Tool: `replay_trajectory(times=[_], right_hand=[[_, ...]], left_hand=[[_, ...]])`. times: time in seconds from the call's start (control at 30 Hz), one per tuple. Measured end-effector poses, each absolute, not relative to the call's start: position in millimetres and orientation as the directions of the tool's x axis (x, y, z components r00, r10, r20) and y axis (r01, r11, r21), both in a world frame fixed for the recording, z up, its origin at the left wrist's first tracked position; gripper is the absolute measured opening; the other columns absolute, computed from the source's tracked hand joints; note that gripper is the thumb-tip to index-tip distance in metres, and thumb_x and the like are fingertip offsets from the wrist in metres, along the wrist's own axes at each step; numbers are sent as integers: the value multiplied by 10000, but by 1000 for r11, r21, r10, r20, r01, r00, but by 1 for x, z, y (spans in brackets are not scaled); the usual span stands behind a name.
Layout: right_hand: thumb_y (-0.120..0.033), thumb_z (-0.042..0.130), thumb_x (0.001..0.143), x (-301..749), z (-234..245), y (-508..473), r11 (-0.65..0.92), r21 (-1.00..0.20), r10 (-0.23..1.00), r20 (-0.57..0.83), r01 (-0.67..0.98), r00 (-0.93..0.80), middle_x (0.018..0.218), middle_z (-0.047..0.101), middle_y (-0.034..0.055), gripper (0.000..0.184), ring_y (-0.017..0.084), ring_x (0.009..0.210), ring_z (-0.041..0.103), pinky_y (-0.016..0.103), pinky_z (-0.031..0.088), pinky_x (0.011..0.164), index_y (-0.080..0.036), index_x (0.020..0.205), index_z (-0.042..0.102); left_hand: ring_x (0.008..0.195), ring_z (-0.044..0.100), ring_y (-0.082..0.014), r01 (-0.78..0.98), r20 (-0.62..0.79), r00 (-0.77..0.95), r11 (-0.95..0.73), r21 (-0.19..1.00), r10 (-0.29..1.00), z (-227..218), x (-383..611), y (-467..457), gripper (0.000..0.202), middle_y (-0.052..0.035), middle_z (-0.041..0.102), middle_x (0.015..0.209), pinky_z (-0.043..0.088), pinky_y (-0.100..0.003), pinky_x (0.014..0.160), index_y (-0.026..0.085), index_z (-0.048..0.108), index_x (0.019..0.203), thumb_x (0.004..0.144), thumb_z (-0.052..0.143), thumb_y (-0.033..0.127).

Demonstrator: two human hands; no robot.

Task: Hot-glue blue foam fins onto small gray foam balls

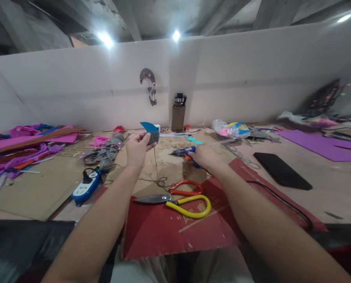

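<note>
My left hand (pixel 138 149) is raised over the table and pinches a small grey and blue foam piece (pixel 151 131), with a thin cord hanging from it. My right hand (pixel 205 155) reaches forward and wraps around a blue glue gun (pixel 183 151) lying on the cardboard, its nozzle pointing left. Scissors (pixel 175 198) with orange and yellow handles lie shut on a red sheet (pixel 169 228) between my forearms.
A blue and white power strip (pixel 85 188) lies left of my left arm. Pink and purple foam scraps (pixel 31 143) pile up at far left. A black phone (pixel 281 171) and purple sheets (pixel 319 143) lie on the right. A brown bottle (pixel 178 114) stands against the white back wall.
</note>
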State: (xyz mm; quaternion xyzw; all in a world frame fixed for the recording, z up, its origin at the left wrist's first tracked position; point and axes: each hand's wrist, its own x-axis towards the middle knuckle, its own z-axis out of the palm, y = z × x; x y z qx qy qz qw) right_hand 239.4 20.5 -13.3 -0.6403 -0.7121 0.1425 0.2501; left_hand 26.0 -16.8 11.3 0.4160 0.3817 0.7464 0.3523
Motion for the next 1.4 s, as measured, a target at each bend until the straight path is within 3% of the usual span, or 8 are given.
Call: replay_trajectory(times=[0.1, 0.2, 0.33, 0.4, 0.53, 0.67, 1.0, 1.4], right_hand=[[-322, 527, 796, 228, -12, 15, 297, -632, 927, 370, 716, -58, 793, 639, 105, 172, 224, 848, 602, 338, 426, 771, -171, 718, 555], [-365, 580, 749, 197, -13, 1, 360, -903, 933, 342, 236, -116, 839, 604, 33, 207, 157, 791, 572, 306, 443, 748, -194, 835, 502], [-323, 717, 615, 164, -15, -12, 63, -943, 935, 170, -326, -312, 836, 590, -8, 434, 126, 744, 583, 305, 450, 752, -223, 898, 403], [-316, 739, 593, 161, -14, -14, -72, -907, 894, 125, -415, -429, 751, 557, -45, 473, 94, 609, 533, 298, 459, 693, -231, 891, 382], [-359, 671, 667, 171, -12, -12, 34, -945, 919, 158, -327, -361, 645, 424, -82, 295, 47, 485, 336, 210, 359, 499, -216, 805, 452], [-349, 585, 734, 181, -9, -8, 220, -954, 940, 264, -205, -216, 613, 381, -66, 163, 62, 499, 301, 210, 251, 449, -198, 741, 524], [-310, 550, 773, 189, -4, -7, 440, -898, 897, 438, 8, -64, 664, 501, -29, 129, 99, 599, 406, 252, 343, 581, -182, 763, 565], [-341, 564, 782, 192, -3, -6, 421, -907, 905, 421, -20, -57, 659, 479, -31, 162, 102, 604, 392, 245, 322, 564, -198, 713, 531]], left_hand=[[706, 628, -117, -108, 406, -382, -476, 873, 830, 8, 29, -18, 243, -38, 663, 800, 579, -289, 671, 118, 671, 820, 676, 715, 309], [728, 633, -133, 62, 472, -336, -481, 875, 815, 6, 33, -22, 234, -39, 681, 832, 566, -288, 684, 136, 693, 845, 712, 677, 328], [738, 627, -133, 365, 590, -267, -487, 793, 762, 8, 39, -30, 150, -27, 693, 798, 526, -255, 738, 166, 715, 833, 741, 643, 260], [747, 628, -132, 425, 601, -252, -471, 773, 758, 9, 41, -32, 131, -28, 697, 800, 520, -251, 755, 170, 718, 823, 744, 637, 235], [762, 646, -147, 242, 484, -245, -430, 870, 840, 7, 44, -32, 195, -41, 697, 851, 560, -282, 706, 157, 704, 876, 755, 642, 296], [799, 653, -160, 67, 400, -215, -395, 916, 891, 2, 44, -27, 250, -50, 693, 876, 585, -318, 708, 147, 694, 887, 723, 684, 335], [838, 649, -181, -49, 335, -194, -351, 935, 922, 1, 47, -26, 246, -77, 678, 889, 589, -353, 721, 116, 689, 843, 701, 704, 317], [776, 642, -152, -172, 190, -187, -223, 960, 964, 7, 52, -30, 203, -70, 674, 859, 589, -323, 704, 112, 652, 795, 681, 718, 267]])
